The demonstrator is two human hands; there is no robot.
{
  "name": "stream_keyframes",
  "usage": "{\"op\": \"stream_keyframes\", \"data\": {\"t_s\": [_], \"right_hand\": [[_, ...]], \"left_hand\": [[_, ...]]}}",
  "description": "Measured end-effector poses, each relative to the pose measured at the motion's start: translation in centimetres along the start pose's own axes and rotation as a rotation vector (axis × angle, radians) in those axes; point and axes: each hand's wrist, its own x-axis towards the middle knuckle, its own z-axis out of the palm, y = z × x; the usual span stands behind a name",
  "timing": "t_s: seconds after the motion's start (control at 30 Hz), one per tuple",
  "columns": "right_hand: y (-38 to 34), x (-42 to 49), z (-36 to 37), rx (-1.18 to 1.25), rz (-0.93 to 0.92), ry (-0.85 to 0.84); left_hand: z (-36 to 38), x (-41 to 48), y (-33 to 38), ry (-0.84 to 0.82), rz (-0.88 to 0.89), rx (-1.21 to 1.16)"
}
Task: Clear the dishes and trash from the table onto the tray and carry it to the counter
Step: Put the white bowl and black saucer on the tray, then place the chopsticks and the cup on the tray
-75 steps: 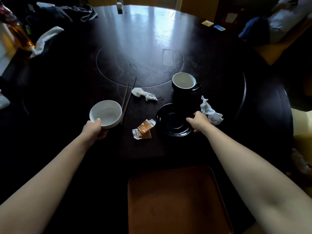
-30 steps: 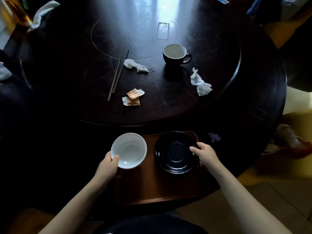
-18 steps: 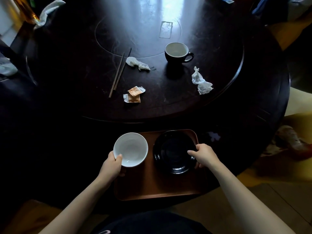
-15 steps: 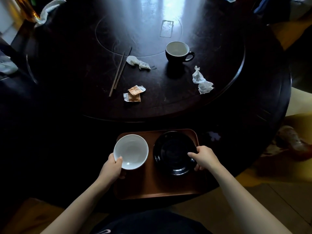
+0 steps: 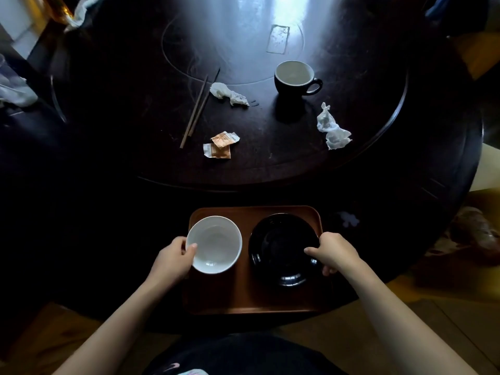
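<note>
A brown tray [image 5: 243, 293] lies at the near edge of the dark round table [image 5: 108, 104]. My left hand [image 5: 173, 259] grips the rim of a white bowl [image 5: 215, 243] over the tray's left half. My right hand [image 5: 334, 251] holds the right edge of a black saucer [image 5: 278, 247] on the tray's right half. Farther out on the table are a black cup [image 5: 295, 77], a pair of chopsticks [image 5: 198, 108], two crumpled white napkins [image 5: 228, 93] [image 5: 332, 128], and orange wrappers [image 5: 220, 145].
A raised round turntable [image 5: 400, 104] carries the remaining items. White cloth [image 5: 81, 9] and an amber bottle [image 5: 58, 8] sit at the far left. A chair and floor show at the right, beyond the table's edge.
Both hands carried the bowl and saucer from the table back to the tray. In the last half second they have hardly moved; the saucer has settled lower on the tray.
</note>
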Motion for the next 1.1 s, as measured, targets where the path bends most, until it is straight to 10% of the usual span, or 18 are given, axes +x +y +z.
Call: {"op": "stream_keyframes", "data": {"t_s": [0.33, 0.7, 1.1], "right_hand": [[-2.5, 1.2, -3.9, -0.190, -0.056, 0.143], [-8.6, 8.0, -17.4, -0.084, -0.205, -0.070], [-12.8, 17.9, -25.3, 0.030, -0.147, 0.398]], "left_hand": [[-7.7, 9.7, 5.7, 0.140, 0.115, 0.083], [-11.3, 19.0, 15.7, 0.195, 0.166, 0.171], [-9.5, 25.2, 18.5, 0.276, 0.081, 0.255]]}}
